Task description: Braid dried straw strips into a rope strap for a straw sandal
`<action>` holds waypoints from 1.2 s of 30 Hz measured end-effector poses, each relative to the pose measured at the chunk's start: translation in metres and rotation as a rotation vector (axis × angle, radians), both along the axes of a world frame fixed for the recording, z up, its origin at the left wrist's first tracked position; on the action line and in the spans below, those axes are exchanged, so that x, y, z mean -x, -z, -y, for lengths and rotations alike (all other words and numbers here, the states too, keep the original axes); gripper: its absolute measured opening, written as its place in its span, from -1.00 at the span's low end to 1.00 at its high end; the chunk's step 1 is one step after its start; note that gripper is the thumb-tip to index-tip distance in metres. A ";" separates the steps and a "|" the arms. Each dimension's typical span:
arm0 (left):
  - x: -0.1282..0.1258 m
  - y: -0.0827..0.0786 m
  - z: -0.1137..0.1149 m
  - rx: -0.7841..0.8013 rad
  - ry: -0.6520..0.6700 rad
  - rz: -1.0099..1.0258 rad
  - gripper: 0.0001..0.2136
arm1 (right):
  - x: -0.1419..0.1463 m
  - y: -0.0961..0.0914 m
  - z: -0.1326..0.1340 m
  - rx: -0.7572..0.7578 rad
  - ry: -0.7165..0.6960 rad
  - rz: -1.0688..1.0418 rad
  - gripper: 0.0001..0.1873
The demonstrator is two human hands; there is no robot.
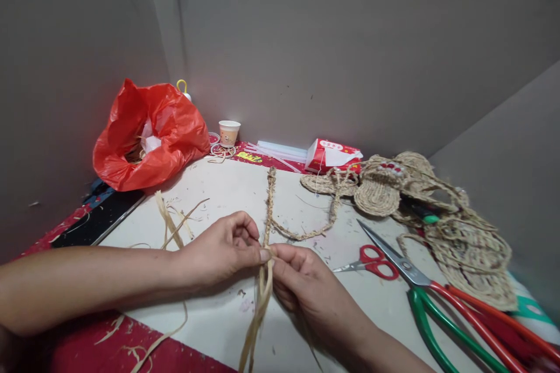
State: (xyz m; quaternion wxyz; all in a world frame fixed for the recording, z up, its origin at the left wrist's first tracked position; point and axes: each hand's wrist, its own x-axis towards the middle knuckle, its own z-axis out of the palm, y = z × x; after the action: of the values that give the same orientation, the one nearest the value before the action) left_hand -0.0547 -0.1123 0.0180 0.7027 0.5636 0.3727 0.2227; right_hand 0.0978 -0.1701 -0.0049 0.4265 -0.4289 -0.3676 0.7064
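Both hands meet at the middle of the white board, at the lower end of a braided straw cord (270, 204). My left hand (227, 242) pinches the braid between thumb and fingers. From the other side, my right hand (300, 274) is closed on the same spot, its fingertips at the loose straw strands (261, 303) that hang toward me. The finished braid runs away from me, and a thinner length of it curves right toward the woven pieces. More loose straw strips (168, 218) lie left of my left hand.
A red plastic bag (184, 134) stands back left, near a paper cup (228, 133) and a red tissue pack (333, 154). Woven straw slippers (378, 195) pile up at the right. Small red-handled scissors (378, 262) and large shears (409, 268) lie beside my right hand.
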 end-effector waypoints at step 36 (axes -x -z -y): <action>0.000 -0.010 -0.004 0.185 -0.008 -0.019 -0.85 | -0.012 -0.013 -0.001 -0.237 -0.188 0.368 -0.70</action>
State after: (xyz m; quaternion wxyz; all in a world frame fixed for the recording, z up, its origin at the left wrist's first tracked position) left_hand -0.0544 -0.1083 0.0276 0.7474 0.4968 0.4005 0.1849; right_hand 0.1099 -0.1692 0.0077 0.3320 -0.4612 -0.5580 0.6047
